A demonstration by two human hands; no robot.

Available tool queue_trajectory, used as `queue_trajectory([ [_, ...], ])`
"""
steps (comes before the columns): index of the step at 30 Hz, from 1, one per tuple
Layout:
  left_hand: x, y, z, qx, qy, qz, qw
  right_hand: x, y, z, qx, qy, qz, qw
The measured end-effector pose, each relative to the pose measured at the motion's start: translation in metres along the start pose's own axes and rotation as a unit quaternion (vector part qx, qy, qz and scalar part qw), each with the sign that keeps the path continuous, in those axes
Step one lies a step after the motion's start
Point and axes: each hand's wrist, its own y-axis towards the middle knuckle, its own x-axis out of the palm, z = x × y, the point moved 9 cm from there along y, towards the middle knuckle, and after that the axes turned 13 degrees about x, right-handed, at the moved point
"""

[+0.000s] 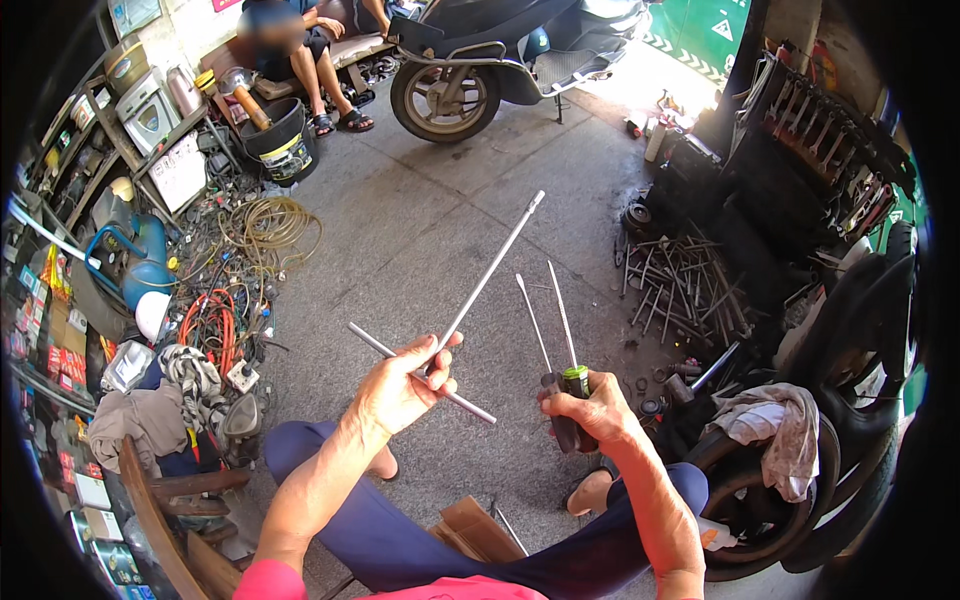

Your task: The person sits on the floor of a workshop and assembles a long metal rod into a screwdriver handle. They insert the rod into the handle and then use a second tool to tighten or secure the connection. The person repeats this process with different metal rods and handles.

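Observation:
My left hand [398,388] is closed around a T-handle wrench [490,268], near where its crossbar meets the long shaft. The shaft slants up to the right, and the crossbar sticks out on both sides of my fingers. In my right hand [602,412] two screwdrivers are gripped together by their handles, blades pointing up. One screwdriver [575,378] has a green-and-black handle; the other screwdriver [551,384] has a dark handle. My palms and fingers cover parts of the handles. The tools hang over the floor above my knees, the two hands apart.
A scooter [450,95] stands ahead, near a seated person [320,75] and a black bucket [280,145]. Cables [215,330] and cluttered shelves line the left. Metal rods [680,290], tyres [800,500] and a wrench rack [810,120] are at right. Cardboard [475,530] lies between my legs.

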Motion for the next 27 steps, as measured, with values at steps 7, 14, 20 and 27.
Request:
queue_trajectory([
  [7,0.006,-0.01,-0.023,-0.021,0.104,-0.036,0.994,0.005,-0.004,-0.012,-0.038,0.094,-0.028,0.994],
  [14,0.046,-0.032,-0.054,0.023,0.366,-0.229,0.902,-0.008,0.004,-0.016,-0.087,0.263,-0.044,0.96],
  [20,0.06,-0.06,-0.092,-0.032,0.447,-0.362,0.817,-0.007,0.002,-0.019,-0.11,0.29,-0.079,0.948],
  [27,0.073,-0.07,-0.097,-0.187,0.117,-0.422,0.88,0.007,0.001,-0.016,-0.099,0.207,-0.039,0.973],
])
